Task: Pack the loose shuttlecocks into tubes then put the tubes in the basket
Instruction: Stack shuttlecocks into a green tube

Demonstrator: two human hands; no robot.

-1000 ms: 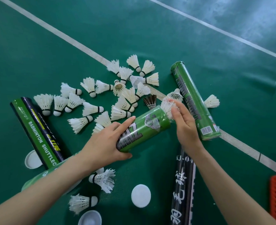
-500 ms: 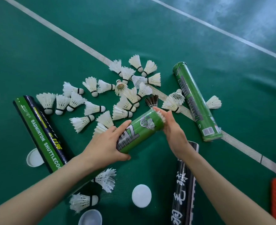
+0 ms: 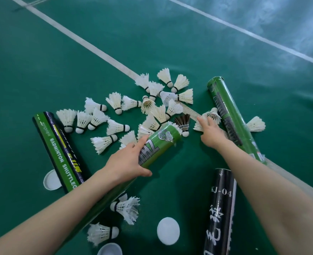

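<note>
left hand [image 3: 126, 162] grips green tube [image 3: 163, 142] mid-body | right hand [image 3: 211, 133] on shuttlecock [image 3: 197, 127], pinch unclear | shuttlecock light, feathers fragile (take by cork, judged) | tube stiff

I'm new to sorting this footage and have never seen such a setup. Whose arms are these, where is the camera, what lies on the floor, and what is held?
No machine here: these are a person's bare arms, filmed by a wide-angle camera worn on their head, looking down. On the green court floor lie many loose white shuttlecocks, one dark-feathered shuttlecock, a green-and-black tube, a black tube and white caps. The left hand grips a green tube. The right hand rests on a white shuttlecock beside another green tube; whether it grips it, I cannot tell.
</note>
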